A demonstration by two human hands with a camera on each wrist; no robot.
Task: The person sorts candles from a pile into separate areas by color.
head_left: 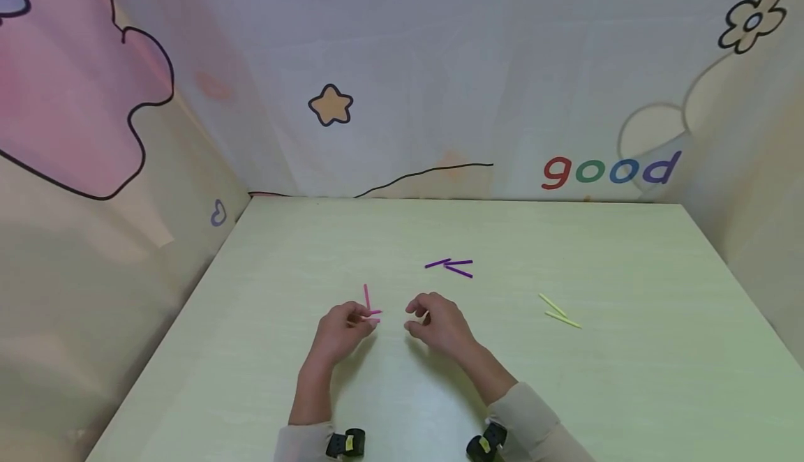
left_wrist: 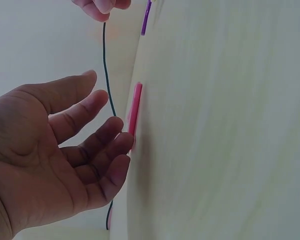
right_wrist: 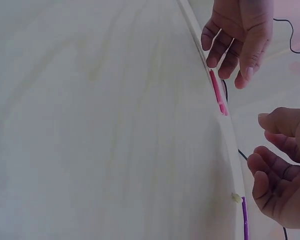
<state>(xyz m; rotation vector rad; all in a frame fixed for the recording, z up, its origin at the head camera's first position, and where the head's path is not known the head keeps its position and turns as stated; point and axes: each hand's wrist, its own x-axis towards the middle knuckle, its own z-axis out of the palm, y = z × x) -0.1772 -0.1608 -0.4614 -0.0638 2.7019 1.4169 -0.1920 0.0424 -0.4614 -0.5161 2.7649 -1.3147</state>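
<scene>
Three short pink sticks [head_left: 367,296] lie on the table, one pointing away from me and two crosswise below it. My left hand [head_left: 342,331] is right beside them, its fingers partly covering the crosswise ones. In the left wrist view its fingers are loosely bent, the thumb apart, with a pink stick [left_wrist: 135,109] just past the fingertips; whether they touch it I cannot tell. Across a small gap to the right, my right hand [head_left: 442,326] is raised over the table with relaxed fingers and holds nothing. Beyond it lie three purple sticks [head_left: 459,262], their ends close together.
Two yellow-green sticks [head_left: 562,321] form a narrow V on the right of the pale table [head_left: 628,392]. A printed cloth backdrop [head_left: 402,99] stands along the table's back edge and both sides. Each sleeve carries a small black device [head_left: 347,442] at the wrist.
</scene>
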